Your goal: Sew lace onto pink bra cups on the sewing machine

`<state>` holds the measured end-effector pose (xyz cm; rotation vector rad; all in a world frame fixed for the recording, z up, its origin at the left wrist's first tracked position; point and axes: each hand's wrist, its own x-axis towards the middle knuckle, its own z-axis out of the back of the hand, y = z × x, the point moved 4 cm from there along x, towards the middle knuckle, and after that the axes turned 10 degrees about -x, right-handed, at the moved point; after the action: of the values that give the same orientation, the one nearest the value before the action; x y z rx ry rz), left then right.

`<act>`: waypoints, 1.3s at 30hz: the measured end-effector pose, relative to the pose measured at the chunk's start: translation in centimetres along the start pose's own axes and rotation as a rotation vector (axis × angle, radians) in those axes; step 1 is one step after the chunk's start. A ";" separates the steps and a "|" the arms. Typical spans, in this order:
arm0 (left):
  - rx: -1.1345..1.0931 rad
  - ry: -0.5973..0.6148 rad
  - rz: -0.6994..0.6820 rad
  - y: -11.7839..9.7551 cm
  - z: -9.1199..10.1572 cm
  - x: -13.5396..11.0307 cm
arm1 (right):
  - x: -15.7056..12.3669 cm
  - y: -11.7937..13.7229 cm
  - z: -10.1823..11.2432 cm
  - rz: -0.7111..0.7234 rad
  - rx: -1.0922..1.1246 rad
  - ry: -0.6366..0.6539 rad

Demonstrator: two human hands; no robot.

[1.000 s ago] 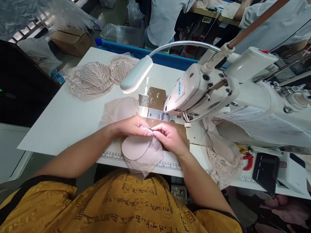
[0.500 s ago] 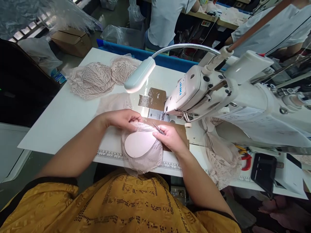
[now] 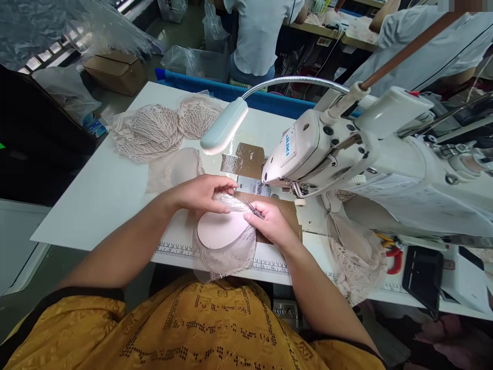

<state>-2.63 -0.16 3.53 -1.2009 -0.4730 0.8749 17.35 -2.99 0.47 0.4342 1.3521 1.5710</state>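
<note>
A pale pink lace bra cup (image 3: pixel 234 257) lies at the table's front edge, with a smooth white teardrop-shaped pad (image 3: pixel 219 229) on it. My left hand (image 3: pixel 202 194) pinches the cup's upper lace edge between thumb and fingers, folding it over. On the other side, my right hand (image 3: pixel 271 222) grips the same lace near the pad's pointed end. Small pointed metal thread snips (image 3: pixel 253 209) also stick out from between its fingers. Just beyond both hands is the needle area of a white sewing machine (image 3: pixel 304 149).
Stacked lace cups (image 3: pixel 148 132) lie at the back left, and a sheer piece (image 3: pixel 173 167) beside my left hand. A lamp (image 3: pixel 225 126) hangs over the table. More lace (image 3: pixel 354 257), red-handled pliers (image 3: pixel 394 260) and a phone (image 3: pixel 421 275) are on the right. Co-workers sit beyond.
My left hand has moved slightly right along the lace edge, lifting and folding it. The right hand keeps its hold on lace and snips. The view has shifted a little.
</note>
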 end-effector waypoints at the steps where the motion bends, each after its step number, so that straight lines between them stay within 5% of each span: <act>1: -0.001 -0.035 0.002 -0.1 -0.5 0.3 | 0.0 0.0 0.0 0.016 -0.010 -0.006; 4: -0.091 -0.077 0.045 0.1 -1.8 0.9 | 0.1 0.2 0.2 0.081 -0.045 -0.037; 11: -0.311 0.118 0.129 1.7 -3.3 1.3 | 0.3 0.0 0.5 0.167 -0.096 -0.038; 19: -0.521 0.129 0.180 1.5 -3.8 1.3 | 0.0 0.5 1.9 0.300 -0.222 -0.068; 24: -0.535 0.154 0.171 1.6 -3.8 1.4 | 0.0 1.0 1.4 0.281 -0.148 -0.002; 39: -0.484 0.132 0.198 1.3 -3.3 1.2 | 0.2 0.6 1.5 0.276 -0.167 -0.109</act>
<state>0.06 -1.07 1.07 -1.7622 -0.4789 0.8673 18.14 -1.97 1.36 0.6138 1.1023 1.8422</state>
